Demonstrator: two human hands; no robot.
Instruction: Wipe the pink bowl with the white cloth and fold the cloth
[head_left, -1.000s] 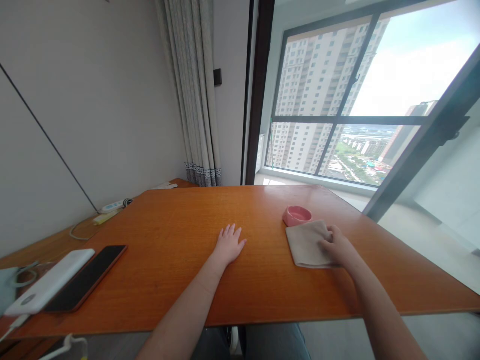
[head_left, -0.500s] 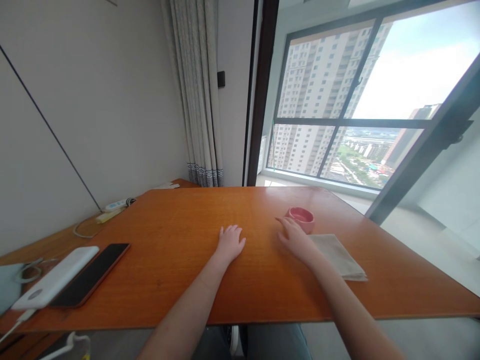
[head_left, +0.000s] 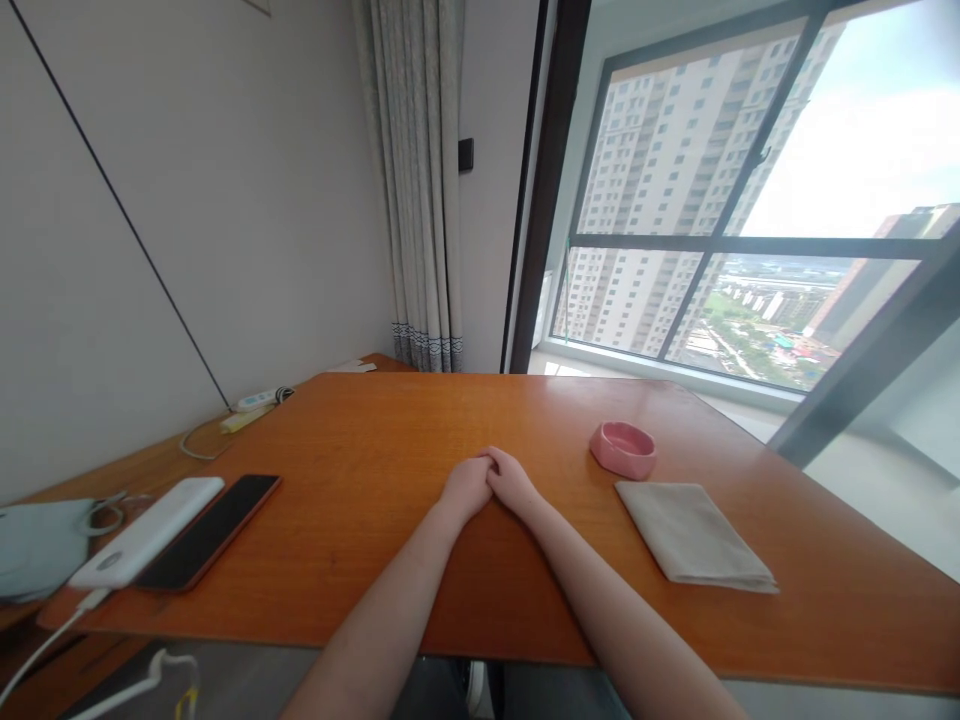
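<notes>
The head view shows the person's two forearms reaching in over the near edge of an orange-brown wooden table (head_left: 360,440), with both hands meeting around the middle of its top. The left hand (head_left: 463,486) lies with its back upward, its fingertips partly hidden under the other. The right hand (head_left: 513,482) is laid against it, fingers bent over the left hand's fingers, so the two are folded together and touching. Whether either actually clenches the other, or only rests there, cannot be told.

To the right of the hands, and apart from them, a beige cloth (head_left: 694,535) lies flat in a folded piece, between the hands and the table's right edge; several layers show at its corner closest to the near edge. A pink bowl (head_left: 624,462) stands upright just beyond the cloth's far side, toward the table's far right corner; whether bowl and cloth touch is hard to tell.

By the table's near left corner, a black-screened phone (head_left: 214,530) lies slanting just beside a white power bank (head_left: 154,530), which has a white cable (head_left: 37,655) plugged into its near end. Past the left edge sits a power strip (head_left: 259,400). Beyond the far edge hang a grey curtain (head_left: 420,180) and, farther right, a large window (head_left: 712,243).
</notes>
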